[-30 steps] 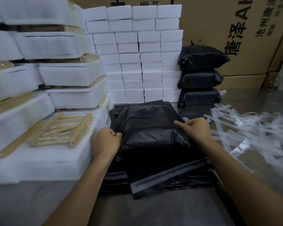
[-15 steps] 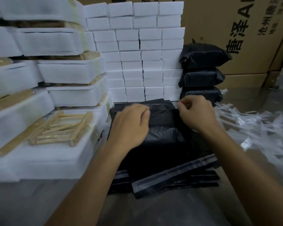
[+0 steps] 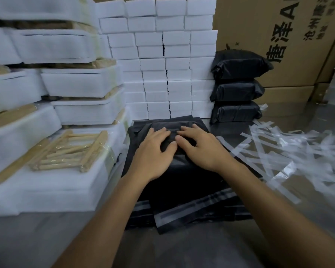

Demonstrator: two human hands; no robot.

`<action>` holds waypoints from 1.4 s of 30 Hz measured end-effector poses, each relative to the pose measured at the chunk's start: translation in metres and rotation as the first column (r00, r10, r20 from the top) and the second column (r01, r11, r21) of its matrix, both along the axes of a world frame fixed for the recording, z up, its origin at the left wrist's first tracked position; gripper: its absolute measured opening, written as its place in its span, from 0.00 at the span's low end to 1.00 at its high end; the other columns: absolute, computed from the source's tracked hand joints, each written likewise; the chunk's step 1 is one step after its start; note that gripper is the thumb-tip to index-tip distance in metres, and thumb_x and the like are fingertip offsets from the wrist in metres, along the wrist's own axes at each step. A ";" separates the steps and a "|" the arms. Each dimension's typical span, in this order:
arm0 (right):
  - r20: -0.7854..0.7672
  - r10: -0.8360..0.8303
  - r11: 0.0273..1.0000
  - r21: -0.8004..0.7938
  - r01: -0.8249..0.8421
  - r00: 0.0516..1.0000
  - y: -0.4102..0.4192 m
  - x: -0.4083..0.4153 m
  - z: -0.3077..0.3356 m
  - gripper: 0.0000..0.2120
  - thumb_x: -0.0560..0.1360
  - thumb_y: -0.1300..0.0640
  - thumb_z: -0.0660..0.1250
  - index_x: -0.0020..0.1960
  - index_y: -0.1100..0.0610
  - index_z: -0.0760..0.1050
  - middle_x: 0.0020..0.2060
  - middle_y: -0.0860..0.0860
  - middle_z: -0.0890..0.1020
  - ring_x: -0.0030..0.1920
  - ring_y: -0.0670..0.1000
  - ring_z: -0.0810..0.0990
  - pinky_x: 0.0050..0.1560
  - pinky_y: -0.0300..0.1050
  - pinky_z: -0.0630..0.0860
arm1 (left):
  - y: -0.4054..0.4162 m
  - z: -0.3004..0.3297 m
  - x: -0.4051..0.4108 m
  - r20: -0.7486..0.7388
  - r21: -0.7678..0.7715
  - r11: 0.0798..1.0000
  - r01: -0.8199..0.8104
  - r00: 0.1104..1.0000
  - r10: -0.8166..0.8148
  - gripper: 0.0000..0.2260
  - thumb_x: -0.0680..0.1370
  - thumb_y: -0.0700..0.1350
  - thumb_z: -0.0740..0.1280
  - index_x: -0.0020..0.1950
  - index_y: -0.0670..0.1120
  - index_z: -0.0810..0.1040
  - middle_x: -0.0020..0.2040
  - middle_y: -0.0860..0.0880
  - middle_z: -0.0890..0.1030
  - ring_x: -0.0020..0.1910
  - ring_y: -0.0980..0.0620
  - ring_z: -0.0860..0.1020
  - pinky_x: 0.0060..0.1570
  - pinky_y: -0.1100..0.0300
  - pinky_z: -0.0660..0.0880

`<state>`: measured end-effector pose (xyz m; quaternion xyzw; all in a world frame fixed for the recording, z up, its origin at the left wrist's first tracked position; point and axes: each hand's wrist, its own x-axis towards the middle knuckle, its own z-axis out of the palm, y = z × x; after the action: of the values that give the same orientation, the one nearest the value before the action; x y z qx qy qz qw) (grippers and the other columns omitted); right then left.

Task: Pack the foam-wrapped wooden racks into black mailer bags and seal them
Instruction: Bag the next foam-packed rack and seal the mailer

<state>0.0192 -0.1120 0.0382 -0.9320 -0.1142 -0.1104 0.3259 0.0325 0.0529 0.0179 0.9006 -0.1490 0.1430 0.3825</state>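
Observation:
A filled black mailer bag (image 3: 180, 171) lies in front of me on a pile of flat empty mailer bags (image 3: 191, 211). My left hand (image 3: 155, 149) and my right hand (image 3: 199, 147) lie side by side on its far end, fingers spread and pressing down on the folded flap. To the left a wooden rack (image 3: 68, 149) in clear film lies on a stack of foam-wrapped racks (image 3: 46, 182). Three sealed black parcels (image 3: 238, 93) are piled at the back right.
A wall of white foam blocks (image 3: 162, 60) stands behind the bag. More foam-wrapped racks (image 3: 77, 82) tower on the left. Peeled clear strips (image 3: 290, 151) litter the table on the right. Cardboard cartons (image 3: 278, 35) close off the back.
Both hands moved from the bag's near sides to its far end, folded the flap over and now press flat on it, close together.

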 end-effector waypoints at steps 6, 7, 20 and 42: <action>-0.166 -0.021 0.930 0.357 0.080 0.986 -0.011 0.003 -0.011 0.36 0.74 0.37 0.69 0.78 0.44 0.62 0.79 0.41 0.58 0.77 0.44 0.59 0.74 0.43 0.55 | 0.008 -0.005 -0.003 -0.213 -0.356 0.934 -0.018 0.975 -0.063 0.33 0.73 0.63 0.68 0.76 0.61 0.62 0.77 0.65 0.57 0.76 0.61 0.58 0.73 0.58 0.57; -0.191 -0.005 0.908 0.409 0.084 0.982 -0.013 0.002 -0.013 0.38 0.73 0.36 0.70 0.78 0.42 0.61 0.79 0.41 0.59 0.76 0.45 0.61 0.75 0.45 0.58 | 0.009 -0.005 -0.004 -0.262 -0.411 0.911 -0.038 0.962 -0.079 0.36 0.71 0.65 0.68 0.77 0.62 0.60 0.77 0.64 0.57 0.75 0.59 0.60 0.74 0.54 0.59; -0.277 0.052 0.734 0.662 0.151 0.959 -0.014 -0.023 -0.035 0.50 0.63 0.28 0.70 0.79 0.42 0.57 0.76 0.46 0.65 0.73 0.48 0.67 0.73 0.50 0.65 | 0.015 -0.025 -0.025 -0.380 -0.391 0.899 -0.196 0.924 0.037 0.50 0.60 0.80 0.59 0.77 0.59 0.61 0.77 0.54 0.65 0.79 0.46 0.52 0.76 0.44 0.53; -0.248 0.028 0.981 0.192 0.021 0.968 -0.041 -0.036 -0.050 0.50 0.48 0.28 0.80 0.67 0.42 0.72 0.59 0.39 0.81 0.63 0.44 0.77 0.67 0.49 0.74 | 0.035 -0.014 -0.046 -0.199 0.085 0.996 0.029 0.980 -0.012 0.12 0.61 0.79 0.63 0.40 0.79 0.71 0.46 0.70 0.72 0.62 0.55 0.73 0.70 0.40 0.62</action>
<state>-0.0167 -0.1525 -0.0114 -0.9021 -0.0626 -0.0026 0.4269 -0.0136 0.0881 0.0043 0.9246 -0.1254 0.0418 0.3572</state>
